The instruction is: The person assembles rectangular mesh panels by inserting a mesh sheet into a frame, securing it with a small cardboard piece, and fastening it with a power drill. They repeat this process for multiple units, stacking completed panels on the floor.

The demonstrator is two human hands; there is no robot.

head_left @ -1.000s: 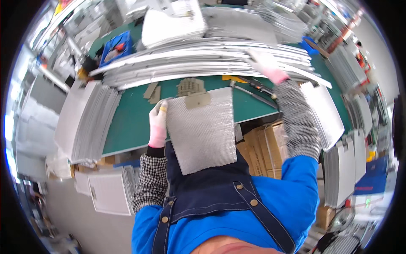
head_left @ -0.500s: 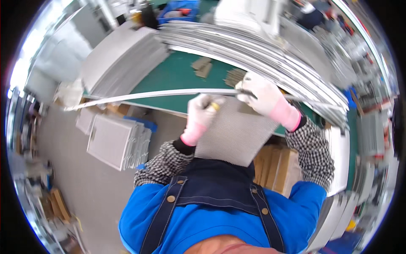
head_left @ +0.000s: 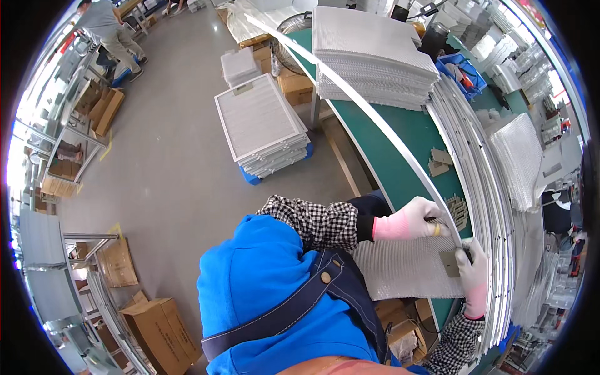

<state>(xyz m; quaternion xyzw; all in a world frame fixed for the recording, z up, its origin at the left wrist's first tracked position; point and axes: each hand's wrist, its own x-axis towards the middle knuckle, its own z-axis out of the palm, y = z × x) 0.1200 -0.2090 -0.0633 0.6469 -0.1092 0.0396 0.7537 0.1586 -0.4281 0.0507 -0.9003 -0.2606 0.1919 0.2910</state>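
A long, thin white metal strip (head_left: 381, 128) stretches over the green table from the far left, bowing slightly, to my hands. My left hand (head_left: 415, 219), in a white glove with a pink cuff and a yellow band on one finger, is closed around the strip near its close end. Farther along, my right hand (head_left: 473, 269), gloved alike, pinches the strip's end. Beneath both hands lies a grey fine-mesh sheet (head_left: 400, 269), reaching from the table edge toward my apron. A small grey plate (head_left: 449, 264) rests on the sheet beside my right hand.
Small tan pieces (head_left: 440, 161) and slotted metal parts (head_left: 457, 211) lie on the green table (head_left: 400, 169). Long metal strips (head_left: 484, 187) are piled along its right side. A mesh stack (head_left: 375, 69) stands at the far end; framed panels (head_left: 259, 119) are stacked on the floor.
The view has swung left, bringing more floor and a distant person into sight. Both hands stay at the strip's near end, now closer together. The small grey plate now shows on the sheet.
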